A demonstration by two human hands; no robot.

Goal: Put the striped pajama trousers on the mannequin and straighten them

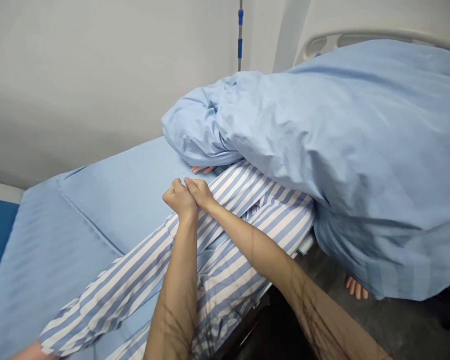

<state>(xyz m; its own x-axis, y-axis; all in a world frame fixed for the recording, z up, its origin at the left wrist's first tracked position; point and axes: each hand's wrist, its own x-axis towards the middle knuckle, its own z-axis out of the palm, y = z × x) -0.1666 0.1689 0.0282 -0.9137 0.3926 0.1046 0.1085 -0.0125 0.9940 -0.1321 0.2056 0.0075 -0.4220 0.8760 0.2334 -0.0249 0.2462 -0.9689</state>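
My left hand is curled into a fist just above the striped trousers. Beside it, touching or nearly so, my right hand is closed as well. No object shows in either fist. The blue and white trousers cover the legs of someone lying on the bed, at about thigh or knee height under my fists. I cannot tell whether my hands press on the cloth. A light blue quilt covers the upper body. Fingers of another hand stick out from under its edge.
The bed has a light blue sheet and a pale headboard. Another hand hangs below the quilt's near side, over the dark floor. Behind the bed stand a thin pole and a pale wall.
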